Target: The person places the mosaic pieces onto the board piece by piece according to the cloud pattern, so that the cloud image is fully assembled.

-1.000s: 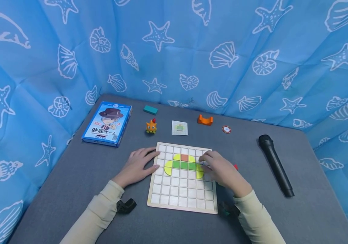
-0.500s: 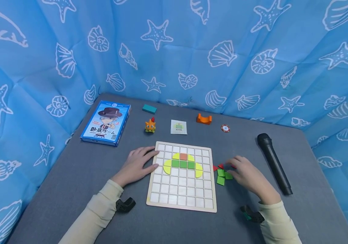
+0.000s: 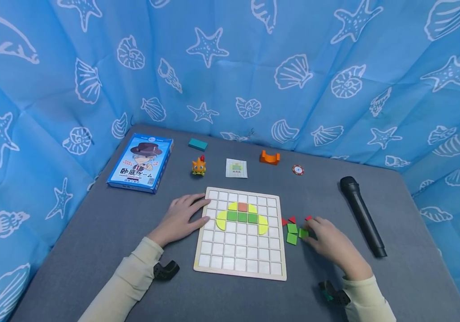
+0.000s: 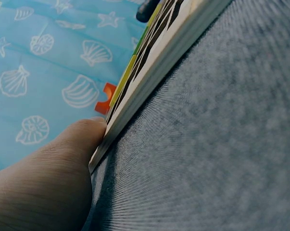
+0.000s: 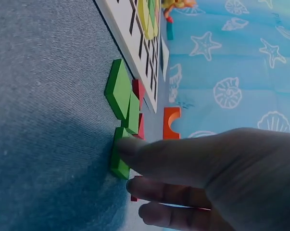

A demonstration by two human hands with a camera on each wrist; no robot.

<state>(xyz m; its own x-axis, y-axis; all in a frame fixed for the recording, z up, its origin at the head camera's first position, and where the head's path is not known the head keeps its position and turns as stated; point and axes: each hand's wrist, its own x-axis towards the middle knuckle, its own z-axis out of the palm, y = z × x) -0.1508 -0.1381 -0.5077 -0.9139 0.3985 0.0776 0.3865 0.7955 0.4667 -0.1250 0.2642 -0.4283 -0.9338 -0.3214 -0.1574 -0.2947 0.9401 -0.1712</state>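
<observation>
A wooden grid board (image 3: 240,264) lies in front of me, with yellow, green and orange tiles set in its upper rows. My left hand (image 3: 199,210) rests flat on the table, fingers against the board's left edge; in the left wrist view a finger (image 4: 63,159) presses on that edge (image 4: 154,72). Right of the board lie loose green tiles (image 3: 292,228) and red triangles (image 3: 292,219). My right hand (image 3: 309,231) pinches one green tile (image 3: 302,233) that still lies on the table. In the right wrist view one finger (image 5: 149,151) lies on this tile (image 5: 118,166).
A black microphone (image 3: 362,216) lies to the right of my right hand. At the back are a blue game box (image 3: 141,163), a teal block (image 3: 198,144), an orange toy figure (image 3: 199,166), a pattern card (image 3: 236,168), an orange curved piece (image 3: 270,157) and a round chip (image 3: 298,169). Blue cloth walls surround the table.
My right hand left the board's tiles and moved right to the loose pieces, then closed in on one green tile. The left hand has stayed put.
</observation>
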